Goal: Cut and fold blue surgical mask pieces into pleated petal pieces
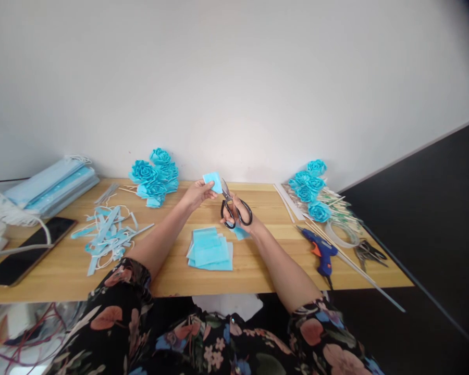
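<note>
My left hand pinches a small folded blue piece of mask fabric above the middle of the table. Close to its right edge are the parted blades of the black-handled scissors, gripped by my right hand with fingers through the handle loops. Whether the blades touch the fabric I cannot tell. Partly hidden under my right hand lies another blue piece. A loose stack of cut blue and white mask pieces rests on the wood nearer to me.
Blue fabric roses stand at the back left, more roses at the right. Cut strips, a phone and whole masks lie on the left. A glue gun, sticks, clear tape and pliers are right.
</note>
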The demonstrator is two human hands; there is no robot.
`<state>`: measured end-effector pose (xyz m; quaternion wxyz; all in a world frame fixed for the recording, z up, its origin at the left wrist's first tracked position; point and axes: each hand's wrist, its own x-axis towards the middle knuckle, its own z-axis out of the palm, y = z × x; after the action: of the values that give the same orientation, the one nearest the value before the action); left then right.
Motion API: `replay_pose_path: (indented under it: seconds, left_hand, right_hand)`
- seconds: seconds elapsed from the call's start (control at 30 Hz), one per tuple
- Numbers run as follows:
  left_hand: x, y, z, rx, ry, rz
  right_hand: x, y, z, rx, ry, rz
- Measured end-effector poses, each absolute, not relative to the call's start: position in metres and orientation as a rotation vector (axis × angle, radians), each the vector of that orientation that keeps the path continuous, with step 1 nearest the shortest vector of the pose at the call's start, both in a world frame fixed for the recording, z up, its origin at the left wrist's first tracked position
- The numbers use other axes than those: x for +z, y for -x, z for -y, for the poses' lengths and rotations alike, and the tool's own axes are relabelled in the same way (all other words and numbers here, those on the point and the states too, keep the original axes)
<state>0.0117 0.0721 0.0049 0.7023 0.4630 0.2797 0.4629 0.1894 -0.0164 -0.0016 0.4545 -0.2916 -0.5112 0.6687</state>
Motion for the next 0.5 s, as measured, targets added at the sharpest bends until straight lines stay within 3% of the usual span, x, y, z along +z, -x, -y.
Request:
replay_pose_path:
  seconds: [0.5]
  left_hand:
    - [0.0037,-0.0151,-0.0676,0.980,-1.087,-0.622]
  right_hand:
    - [0.0048,-0.1866,0.0196,1.621,0.795,1.232]
